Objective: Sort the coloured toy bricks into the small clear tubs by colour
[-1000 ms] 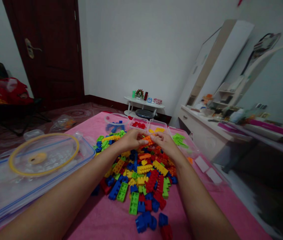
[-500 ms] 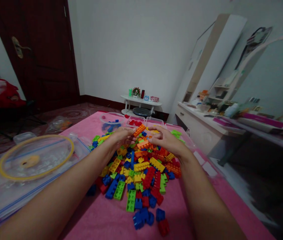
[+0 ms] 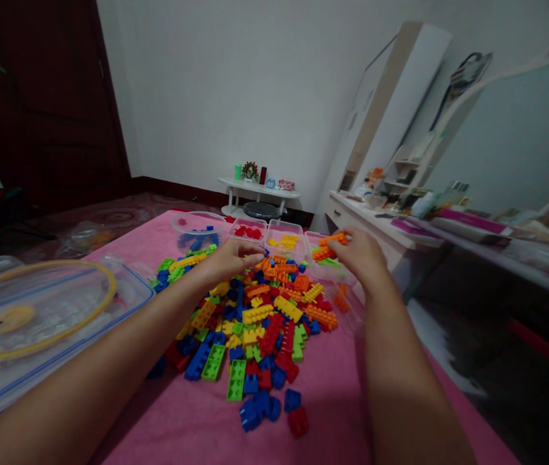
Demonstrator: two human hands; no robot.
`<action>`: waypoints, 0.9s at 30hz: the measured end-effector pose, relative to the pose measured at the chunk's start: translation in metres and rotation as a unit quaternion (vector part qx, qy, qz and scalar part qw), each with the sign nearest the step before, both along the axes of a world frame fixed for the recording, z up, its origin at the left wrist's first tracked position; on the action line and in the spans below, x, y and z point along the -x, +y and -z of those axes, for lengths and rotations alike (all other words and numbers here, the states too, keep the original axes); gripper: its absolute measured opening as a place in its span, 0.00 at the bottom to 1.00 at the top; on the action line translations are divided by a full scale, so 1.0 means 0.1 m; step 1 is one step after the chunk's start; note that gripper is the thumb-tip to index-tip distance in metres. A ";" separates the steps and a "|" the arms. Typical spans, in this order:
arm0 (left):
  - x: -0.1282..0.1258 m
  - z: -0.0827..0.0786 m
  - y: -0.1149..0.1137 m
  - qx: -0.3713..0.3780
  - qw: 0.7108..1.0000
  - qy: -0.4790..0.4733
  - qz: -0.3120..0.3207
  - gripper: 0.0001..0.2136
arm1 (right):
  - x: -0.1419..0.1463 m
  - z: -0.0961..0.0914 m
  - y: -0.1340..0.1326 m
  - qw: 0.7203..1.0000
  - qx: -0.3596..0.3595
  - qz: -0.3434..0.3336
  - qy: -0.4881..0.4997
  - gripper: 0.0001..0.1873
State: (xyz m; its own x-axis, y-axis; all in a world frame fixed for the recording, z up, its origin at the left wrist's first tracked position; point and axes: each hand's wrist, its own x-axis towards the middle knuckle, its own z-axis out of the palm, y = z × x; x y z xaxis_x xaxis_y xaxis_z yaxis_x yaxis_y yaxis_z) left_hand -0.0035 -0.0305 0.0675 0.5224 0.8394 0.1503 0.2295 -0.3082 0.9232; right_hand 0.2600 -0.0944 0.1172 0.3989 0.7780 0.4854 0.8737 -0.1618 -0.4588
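Note:
Toy building bricks in several colours lie in a pile (image 3: pixel 255 314) on a pink cloth (image 3: pixel 332 400). My right hand (image 3: pixel 364 255) is closed on orange bricks (image 3: pixel 330 245), held over a clear box with green bricks (image 3: pixel 333 263) at the right. My left hand (image 3: pixel 233 261) reaches over the far left of the pile, fingers stretched out beside a small blue brick (image 3: pixel 264 250). I make out nothing held in it.
Behind the pile stand a round tub with blue bricks (image 3: pixel 199 240), a box with red bricks (image 3: pixel 249 232) and one with yellow bricks (image 3: pixel 284 241). Orange bricks (image 3: pixel 341 298) sit in a box at right. A yellow-rimmed lid (image 3: pixel 110 284) lies on plastic bags at left.
My right hand has moved right, from over the pile to the green-brick box, now carrying orange bricks. My left hand no longer shows the orange brick it held. The view has turned slightly right.

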 end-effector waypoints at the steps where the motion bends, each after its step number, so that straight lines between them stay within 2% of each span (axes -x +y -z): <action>1: 0.01 0.01 0.02 -0.015 1.000 0.006 0.003 0.19 | -0.13 -0.02 -0.04 0.997 0.021 0.065 -0.035 0.14; 3: 0.03 0.03 0.05 -0.048 0.999 0.025 0.000 0.16 | -0.31 -0.04 -0.09 0.984 0.099 0.126 -0.072 0.14; 6: 0.04 0.03 0.05 -0.111 0.990 0.077 -0.024 0.14 | -0.33 0.01 -0.07 0.976 0.173 0.099 -0.085 0.14; 10: 0.02 0.00 -0.01 -0.205 0.965 0.162 -0.033 0.14 | 0.05 0.23 0.13 0.980 0.143 -0.044 -0.130 0.14; 13: 0.03 0.00 -0.02 -0.238 0.949 0.206 -0.024 0.15 | 0.42 0.48 0.27 0.961 0.159 -0.189 -0.126 0.21; 15: 0.06 0.01 0.01 -0.257 0.938 0.233 -0.031 0.15 | 0.60 0.63 0.32 0.949 0.170 -0.235 -0.125 0.24; 18: 0.12 0.02 0.07 -0.293 0.916 0.267 -0.062 0.15 | 0.68 0.71 0.37 0.959 0.165 -0.196 -0.117 0.19; 20: 0.14 0.04 0.10 -0.304 0.909 0.274 -0.080 0.15 | 0.65 0.70 0.39 0.976 0.128 -0.144 -0.102 0.15; 23: 0.14 0.08 0.11 -0.302 0.909 0.273 -0.085 0.15 | 0.58 0.72 0.42 0.987 0.068 -0.080 -0.123 0.17; 27: 0.10 0.12 0.10 -0.289 0.912 0.281 -0.073 0.15 | 0.54 0.90 0.46 0.972 0.111 -0.094 -0.184 0.20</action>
